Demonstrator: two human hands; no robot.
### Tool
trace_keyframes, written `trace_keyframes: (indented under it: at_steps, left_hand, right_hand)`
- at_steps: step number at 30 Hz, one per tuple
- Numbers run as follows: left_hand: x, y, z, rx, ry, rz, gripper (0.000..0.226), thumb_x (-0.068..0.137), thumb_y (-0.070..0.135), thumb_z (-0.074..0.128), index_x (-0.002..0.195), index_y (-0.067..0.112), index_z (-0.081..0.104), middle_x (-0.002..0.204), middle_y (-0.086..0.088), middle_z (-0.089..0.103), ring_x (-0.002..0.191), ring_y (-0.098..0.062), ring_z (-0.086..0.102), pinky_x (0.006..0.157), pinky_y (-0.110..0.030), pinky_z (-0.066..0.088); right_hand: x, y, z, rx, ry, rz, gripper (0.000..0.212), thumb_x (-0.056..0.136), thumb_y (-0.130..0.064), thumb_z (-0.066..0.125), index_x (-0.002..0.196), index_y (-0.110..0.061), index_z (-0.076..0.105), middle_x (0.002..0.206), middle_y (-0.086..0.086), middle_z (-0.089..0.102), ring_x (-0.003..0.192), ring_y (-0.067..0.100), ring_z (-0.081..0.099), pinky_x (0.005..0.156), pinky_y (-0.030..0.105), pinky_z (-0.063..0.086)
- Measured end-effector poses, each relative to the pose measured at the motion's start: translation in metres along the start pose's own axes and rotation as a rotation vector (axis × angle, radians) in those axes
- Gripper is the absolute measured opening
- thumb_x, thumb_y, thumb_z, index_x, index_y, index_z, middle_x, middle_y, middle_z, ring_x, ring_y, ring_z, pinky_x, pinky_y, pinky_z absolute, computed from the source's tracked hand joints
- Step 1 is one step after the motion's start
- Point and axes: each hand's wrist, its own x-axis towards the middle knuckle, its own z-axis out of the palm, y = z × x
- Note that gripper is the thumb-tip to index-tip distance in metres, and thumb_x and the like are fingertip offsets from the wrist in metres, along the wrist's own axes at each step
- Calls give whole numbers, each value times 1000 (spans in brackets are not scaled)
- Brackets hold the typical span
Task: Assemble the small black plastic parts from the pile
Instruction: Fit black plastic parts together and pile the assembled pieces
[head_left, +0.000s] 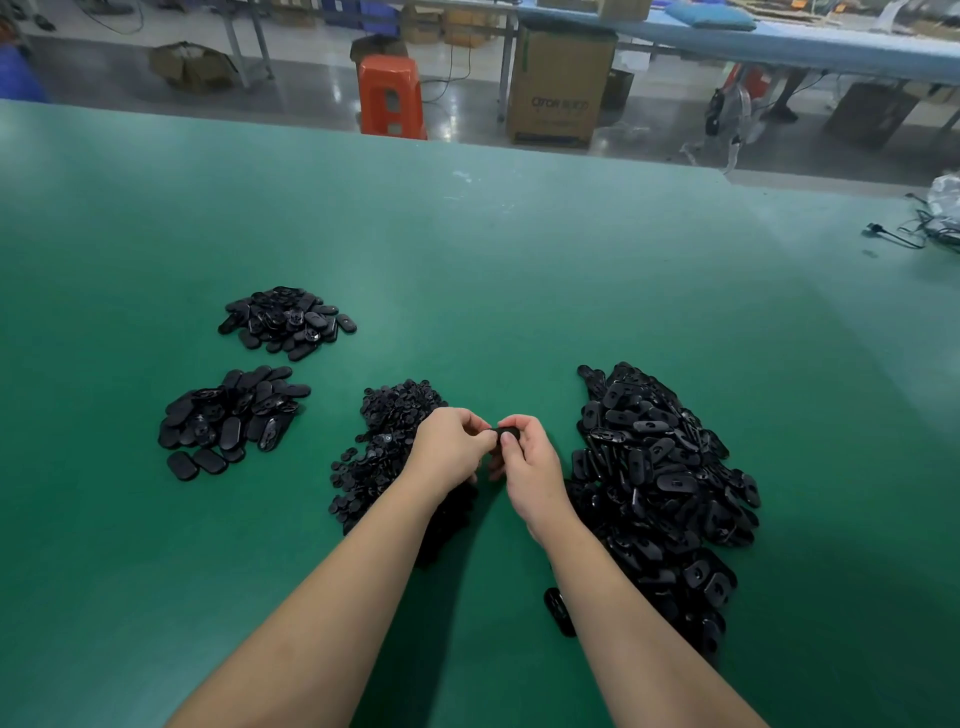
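Nearest the person, both hands work just above the green surface (519, 270), meeting at the centre of the scene: the right hand (530, 462) pinches a small black oval part (505, 432) between thumb and fingertips, and the left hand (451, 448) curls its fingers in against that same part, seemingly pressing a smaller piece into it, though the piece itself is hidden. To do this joining well, I judge the right hand should hold the oval steady and level while the left seats its piece squarely and presses straight in, not at a slant. At 3 o'clock from the hands lies the big pile of oval shells (660, 493); at 9 o'clock, partly under the left forearm, the heap of little round pieces (384, 441). Farther off at 10 o'clock sit two smaller heaps (231, 415) (288, 322), probably finished ones. Beyond the surface's far edge, at 12 o'clock, stand an orange stool (390, 96) and a cardboard box (558, 85).
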Motion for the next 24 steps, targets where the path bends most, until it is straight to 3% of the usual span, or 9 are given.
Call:
trace_keyframes:
  at_steps: [3, 8, 16, 24]
  left_hand:
    - [1, 0, -1, 40, -28, -10, 10, 88, 22, 67, 80, 19, 71, 40, 8, 57, 32, -13, 50, 40, -16, 36]
    - [1, -2, -1, 47, -8, -10, 13, 87, 23, 68, 74, 19, 69, 43, 8, 56, 32, -11, 48, 45, -19, 38]
    - [-2, 2, -3, 86, 2, -10, 14, 86, 23, 68, 73, 19, 68, 48, 9, 57, 34, -8, 47, 49, -21, 41]
    - [-10, 10, -4, 29, -50, -21, 13, 86, 22, 66, 79, 13, 62, 48, 1, 65, 33, -13, 56, 37, -16, 40]
  right_hand:
    - [1, 3, 0, -7, -5, -4, 20, 103, -12, 46, 99, -29, 55, 87, -1, 66, 69, 9, 59, 65, 33, 53]
    - [1, 3, 1, -76, -11, 4, 20, 103, -17, 46, 101, -35, 55, 87, -2, 67, 64, 8, 60, 60, 26, 50]
    - [1, 3, 1, -118, -23, -1, 19, 103, -19, 46, 97, -36, 54, 81, -4, 66, 60, 10, 59, 64, 37, 54]
    - [-4, -1, 0, -143, -16, 5, 16, 97, -29, 46, 94, -42, 57, 90, -4, 68, 80, 19, 63, 77, 44, 54]
